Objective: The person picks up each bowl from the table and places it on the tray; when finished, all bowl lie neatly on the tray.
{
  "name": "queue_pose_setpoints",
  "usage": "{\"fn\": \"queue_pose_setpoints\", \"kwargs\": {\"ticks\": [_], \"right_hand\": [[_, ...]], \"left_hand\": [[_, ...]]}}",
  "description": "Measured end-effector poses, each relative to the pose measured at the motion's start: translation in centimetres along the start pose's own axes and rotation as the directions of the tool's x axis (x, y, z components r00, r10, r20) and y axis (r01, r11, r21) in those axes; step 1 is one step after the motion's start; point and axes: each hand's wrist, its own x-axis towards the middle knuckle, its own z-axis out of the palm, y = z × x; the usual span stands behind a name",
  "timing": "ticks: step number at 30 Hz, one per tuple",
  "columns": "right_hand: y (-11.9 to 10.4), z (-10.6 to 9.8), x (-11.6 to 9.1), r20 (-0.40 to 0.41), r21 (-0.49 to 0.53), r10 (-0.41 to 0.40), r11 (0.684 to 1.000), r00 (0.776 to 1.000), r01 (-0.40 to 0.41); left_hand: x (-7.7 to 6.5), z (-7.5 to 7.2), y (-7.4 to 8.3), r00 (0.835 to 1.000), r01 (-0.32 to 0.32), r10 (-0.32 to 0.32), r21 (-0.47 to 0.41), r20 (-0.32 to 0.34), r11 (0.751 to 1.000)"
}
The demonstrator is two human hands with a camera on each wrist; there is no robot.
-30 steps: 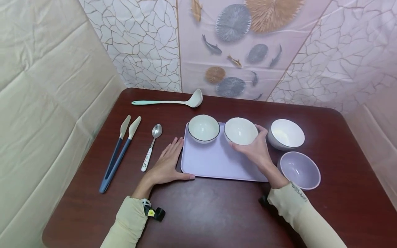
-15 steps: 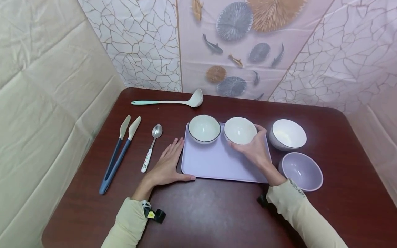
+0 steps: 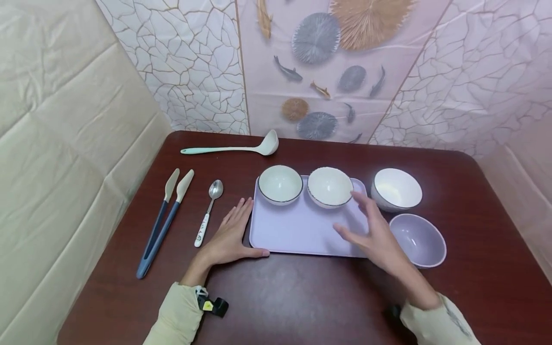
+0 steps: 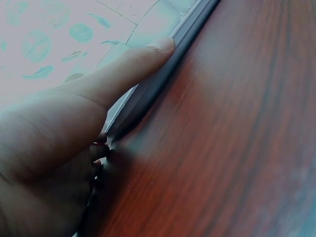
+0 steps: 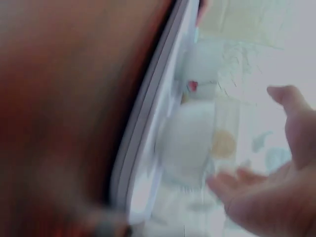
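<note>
A lilac tray [image 3: 297, 235] lies on the dark wooden table, with two white bowls along its far side. The left bowl [image 3: 281, 184] has a dark rim; the right bowl [image 3: 329, 187] stands beside it. My left hand [image 3: 226, 239] rests at the tray's near left corner, fingers straight along the left side and thumb on the front edge. Over the tray's right part, my right hand [image 3: 377, 235] is spread and holds nothing, its fingers just apart from the right bowl. In the right wrist view that bowl [image 5: 185, 143] is blurred, with the hand [image 5: 276, 192] beside it.
Right of the tray stand another white bowl [image 3: 396, 189] and a lilac bowl [image 3: 418, 240], partly hidden by the right hand. At left lie blue-handled tongs [image 3: 161, 223] and a spoon [image 3: 209, 213]. A ladle [image 3: 233, 148] lies at the back, before the patterned wall.
My right hand has let go of the right bowl, which now stands on the tray, and has drawn back toward the right and front. My left hand has stayed at the tray corner.
</note>
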Motion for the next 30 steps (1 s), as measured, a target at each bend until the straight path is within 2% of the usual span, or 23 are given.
{"fn": "queue_pose_setpoints", "kwargs": {"ticks": [3, 6, 11, 13, 19, 26, 30], "right_hand": [[0.1, -2.3, -2.6, 0.052, 0.035, -0.074, 0.997, 0.996, 0.072], [0.9, -5.2, -4.8, 0.025, 0.04, -0.116, 0.993, 0.993, 0.115], [3.8, -9.7, -7.1, -0.058, -0.038, -0.04, 0.999, 0.998, 0.038], [5.5, -10.6, -7.7, -0.043, -0.071, -0.012, 0.997, 0.999, 0.009], [9.5, -10.5, -8.8, 0.043, -0.055, 0.028, 0.998, 0.999, -0.025], [10.6, -9.6, -8.3, -0.014, -0.058, 0.081, 0.995, 0.997, -0.081], [11.0, -9.2, -8.0, -0.043, -0.024, 0.074, 0.997, 0.996, -0.075]], "left_hand": [[-0.4, 0.1, -0.1, 1.0, 0.011, -0.011, -0.005, 0.008, 1.0], [-0.7, 0.1, -0.2, 1.0, 0.011, -0.011, -0.011, 0.009, 1.0], [-0.7, 0.2, -0.2, 1.0, 0.007, -0.007, -0.022, -0.007, 1.0], [-0.7, 0.3, -0.1, 1.0, 0.011, -0.011, -0.024, -0.001, 1.0], [-0.6, 0.4, 0.0, 1.0, 0.005, -0.004, -0.014, 0.005, 1.0], [-0.2, 0.0, 0.0, 1.0, -0.008, 0.008, 0.006, -0.002, 1.0], [-0.1, 0.1, -0.2, 1.0, -0.005, 0.005, 0.008, 0.003, 1.0]]}}
